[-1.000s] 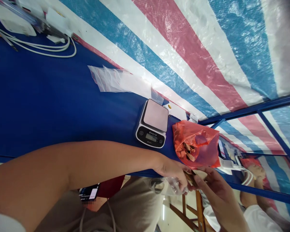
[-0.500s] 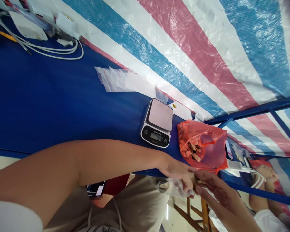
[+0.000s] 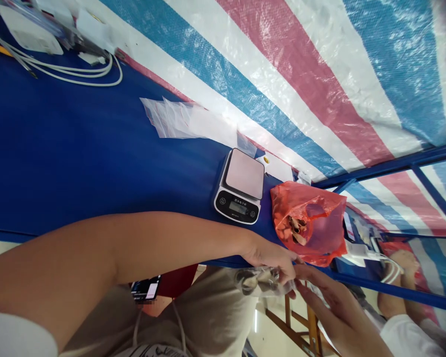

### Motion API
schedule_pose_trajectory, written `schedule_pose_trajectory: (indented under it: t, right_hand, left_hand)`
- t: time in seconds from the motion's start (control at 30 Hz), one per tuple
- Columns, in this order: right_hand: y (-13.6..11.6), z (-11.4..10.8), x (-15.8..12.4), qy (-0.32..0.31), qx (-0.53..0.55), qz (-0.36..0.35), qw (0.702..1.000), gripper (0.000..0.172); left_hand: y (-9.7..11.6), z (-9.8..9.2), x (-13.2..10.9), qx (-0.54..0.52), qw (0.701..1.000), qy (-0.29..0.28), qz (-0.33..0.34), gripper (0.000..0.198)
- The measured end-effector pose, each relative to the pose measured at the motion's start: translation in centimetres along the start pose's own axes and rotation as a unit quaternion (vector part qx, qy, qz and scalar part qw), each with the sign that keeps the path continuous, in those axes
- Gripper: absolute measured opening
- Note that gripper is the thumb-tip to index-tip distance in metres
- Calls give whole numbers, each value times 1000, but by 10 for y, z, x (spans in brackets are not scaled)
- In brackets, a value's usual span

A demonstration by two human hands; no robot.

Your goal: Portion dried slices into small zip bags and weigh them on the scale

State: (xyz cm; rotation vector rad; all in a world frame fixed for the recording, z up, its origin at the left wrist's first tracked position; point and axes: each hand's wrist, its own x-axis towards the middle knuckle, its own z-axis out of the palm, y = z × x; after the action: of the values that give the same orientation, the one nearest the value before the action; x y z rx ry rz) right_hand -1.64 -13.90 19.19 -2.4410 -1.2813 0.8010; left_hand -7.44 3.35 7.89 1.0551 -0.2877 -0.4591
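Note:
My left hand (image 3: 273,258) reaches across from the left, its fingers closed on a small clear plastic bag (image 3: 258,281) over my lap. Inside the bag are several brownish, dried-looking pieces. At the bag's open end, my right hand (image 3: 329,297) meets the left, thumb and fingers pinching the plastic; part of the film shows between them. Just beyond my hands, a red plastic bag (image 3: 323,223) stands open on the table with curled brown dried pieces (image 3: 297,229) in it. A kitchen scale (image 3: 241,186) with a bare weighing plate sits left of it; its reading is unreadable.
Flat zip bags (image 3: 174,118) lie on the blue table (image 3: 78,148) behind the scale. White cables (image 3: 89,74) and chargers are at the far left. A striped sheet (image 3: 263,64) hangs behind. A phone (image 3: 144,288) is by my lap. Another person's arm (image 3: 397,282) shows at right.
The pale brown piece between my fingers no longer shows there. More of the clear bag and its contents is visible below my left hand. The view has shifted slightly.

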Motion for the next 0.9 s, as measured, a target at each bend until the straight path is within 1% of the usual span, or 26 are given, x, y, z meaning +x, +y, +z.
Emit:
schedule_pose_trajectory:
  t: [0.07,0.17,0.23,0.27,0.33,0.4,0.43,0.5,0.6,0.67,0.73,0.8,0.87,0.9]
  right_hand:
    - [-2,2,-1,7,-11,-20,1000,37]
    - [-6,5,0,23,-33,-23,999,35]
    - [-9,7,3,37,-42,-24,998,32]
    - [-10,8,5,30,-42,-27,998,30]
    - [-10,10,10,-12,-33,-33,999,26]
    - [-8,11,14,-49,-16,-31,998,27]
    - [-6,10,14,-51,-7,-28,998,28]
    - [-2,6,12,-19,1,-18,1000,31]
    - [3,-6,5,55,1,-1,998,35]
    - [3,-13,1,85,0,6,996,37]
    - [2,-18,-3,94,6,10,996,37]
    - [4,-22,-6,107,9,13,994,37]
    - [14,-28,-12,140,0,25,990,37]
    - [20,-32,-17,167,-6,37,985,38]
  left_hand:
    - [-1,-1,0,-37,999,-10,-27,38]
    - [-4,-3,3,-60,998,-22,-25,32]
    - [-9,-4,8,-66,997,-30,-26,32]
    - [-12,-4,10,-69,997,-35,-28,34]
    - [-17,-6,16,-81,995,-54,-27,36]
    - [-20,-8,20,-101,992,-72,-27,32]
    - [-21,-9,21,-112,990,-79,-28,28]
    - [-22,-10,22,-128,988,-83,-30,25]
    - [-21,-11,21,-141,985,-94,-39,34]
    - [-20,-11,18,-130,985,-102,-52,37]
    - [-18,-10,16,-98,990,-93,-51,38]
    - [-15,-9,14,-62,995,-72,-31,39]
    - [-12,-9,11,-53,997,-58,-18,42]
    - [-11,-9,9,-67,996,-53,-20,46]
